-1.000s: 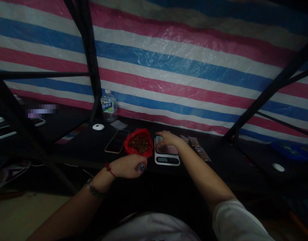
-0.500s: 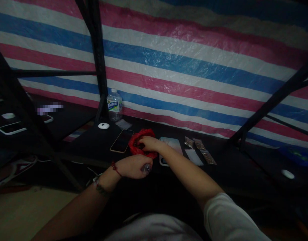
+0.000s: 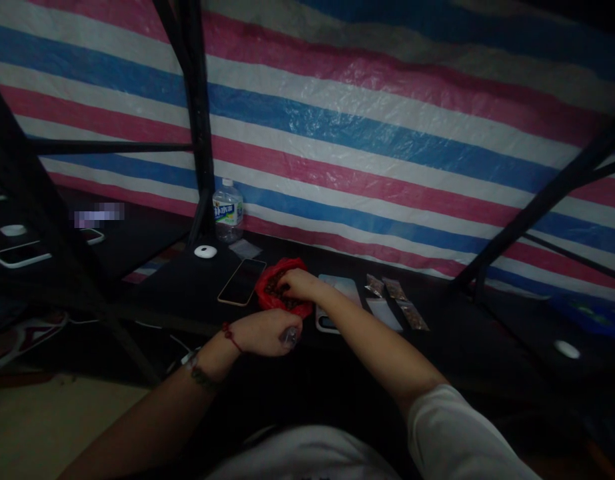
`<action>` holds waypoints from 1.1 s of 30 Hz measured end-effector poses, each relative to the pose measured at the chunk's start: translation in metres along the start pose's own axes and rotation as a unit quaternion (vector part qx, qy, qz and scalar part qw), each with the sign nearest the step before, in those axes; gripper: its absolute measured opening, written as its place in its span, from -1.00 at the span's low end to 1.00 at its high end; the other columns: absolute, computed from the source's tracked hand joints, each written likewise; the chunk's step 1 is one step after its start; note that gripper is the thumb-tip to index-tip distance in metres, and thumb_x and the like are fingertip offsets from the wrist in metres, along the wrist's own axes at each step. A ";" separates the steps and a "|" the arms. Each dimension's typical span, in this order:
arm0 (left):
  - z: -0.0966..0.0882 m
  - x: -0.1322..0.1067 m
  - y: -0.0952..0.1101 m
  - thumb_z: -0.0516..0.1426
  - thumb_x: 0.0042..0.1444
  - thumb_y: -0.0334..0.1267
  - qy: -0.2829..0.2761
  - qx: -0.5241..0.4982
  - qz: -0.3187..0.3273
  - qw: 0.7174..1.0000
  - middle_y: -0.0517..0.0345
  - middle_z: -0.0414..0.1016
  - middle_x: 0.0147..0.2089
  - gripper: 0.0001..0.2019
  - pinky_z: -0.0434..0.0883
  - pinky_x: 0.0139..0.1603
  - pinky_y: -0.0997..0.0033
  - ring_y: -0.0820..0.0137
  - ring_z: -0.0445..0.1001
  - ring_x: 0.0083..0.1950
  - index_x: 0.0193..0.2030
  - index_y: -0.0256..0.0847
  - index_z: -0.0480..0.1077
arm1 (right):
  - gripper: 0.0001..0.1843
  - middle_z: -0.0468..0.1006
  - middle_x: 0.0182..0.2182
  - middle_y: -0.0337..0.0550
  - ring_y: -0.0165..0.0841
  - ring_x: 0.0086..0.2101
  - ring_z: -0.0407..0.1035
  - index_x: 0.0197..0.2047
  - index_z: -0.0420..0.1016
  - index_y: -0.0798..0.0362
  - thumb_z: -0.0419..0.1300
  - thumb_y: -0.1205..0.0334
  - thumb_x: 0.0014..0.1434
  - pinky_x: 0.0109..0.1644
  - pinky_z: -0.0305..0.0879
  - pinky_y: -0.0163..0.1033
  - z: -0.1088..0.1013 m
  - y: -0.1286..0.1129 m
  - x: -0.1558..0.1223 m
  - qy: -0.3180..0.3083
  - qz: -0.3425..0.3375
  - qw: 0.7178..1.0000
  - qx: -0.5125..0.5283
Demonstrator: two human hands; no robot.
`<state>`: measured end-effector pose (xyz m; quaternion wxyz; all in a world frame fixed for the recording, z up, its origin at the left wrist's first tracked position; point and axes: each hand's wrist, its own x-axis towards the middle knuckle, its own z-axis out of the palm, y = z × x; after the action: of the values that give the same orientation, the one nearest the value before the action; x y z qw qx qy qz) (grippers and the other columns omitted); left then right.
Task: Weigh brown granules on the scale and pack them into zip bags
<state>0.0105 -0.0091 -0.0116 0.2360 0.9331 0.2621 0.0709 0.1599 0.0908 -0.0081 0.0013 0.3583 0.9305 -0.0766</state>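
**Q:** Where does the red bag (image 3: 266, 295) lie relative to the two hands?
**A:** On the dark table (image 3: 187, 287), just beyond the left hand (image 3: 262, 331) and beneath the right hand (image 3: 296, 285). The right is nearer: its curled fingers dip into the bag's open mouth. Whether they pinch anything cannot be told.
**Q:** And the left?
**A:** A fist closed on a small clear object (image 3: 290, 335), possibly a packet, apart from the bag. A scale (image 3: 345, 285) lies just right of it.

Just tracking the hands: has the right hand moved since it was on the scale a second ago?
Yes. The right hand went leftward off the scale into the red bag.
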 end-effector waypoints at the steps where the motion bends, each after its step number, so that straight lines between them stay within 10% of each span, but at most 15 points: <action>1: 0.000 0.000 0.000 0.05 -0.01 -0.41 0.000 0.001 -0.003 1.000 0.21 0.50 -0.31 -0.84 0.29 -0.36 0.51 0.45 0.42 -0.35 -0.27 -0.18 0.37 | -0.70 0.62 -0.15 -0.11 -0.31 -0.19 0.47 -0.10 0.59 0.08 0.23 0.40 0.06 -0.12 0.27 -0.32 -0.001 0.001 0.000 0.002 0.002 1.000 0.006; 15: 0.001 -0.001 -0.003 0.07 -0.02 -0.41 0.010 -0.011 0.010 1.000 0.16 0.50 -0.30 -0.85 0.28 -0.35 0.49 0.41 0.45 -0.32 -0.27 -0.20 0.38 | -0.68 0.62 -0.19 -0.16 -0.33 -0.22 0.47 -0.10 0.59 0.05 0.28 0.39 0.03 -0.14 0.28 -0.32 -0.052 0.062 -0.061 0.071 0.080 0.993 0.044; 33: 0.002 0.000 -0.005 0.06 0.00 -0.39 0.000 -0.013 0.001 1.000 0.16 0.49 -0.29 -0.86 0.29 -0.32 0.49 0.41 0.44 -0.31 -0.27 -0.20 0.38 | -0.68 0.63 -0.16 -0.04 -0.22 -0.15 0.48 -0.11 0.61 0.06 0.26 0.36 0.02 -0.05 0.30 -0.26 -0.041 0.080 -0.086 -0.002 0.101 0.993 -0.058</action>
<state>0.0091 -0.0058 -0.0159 0.2481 0.9301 0.2606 0.0742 0.2796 0.0979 0.0256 0.0312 0.4498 0.8923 -0.0228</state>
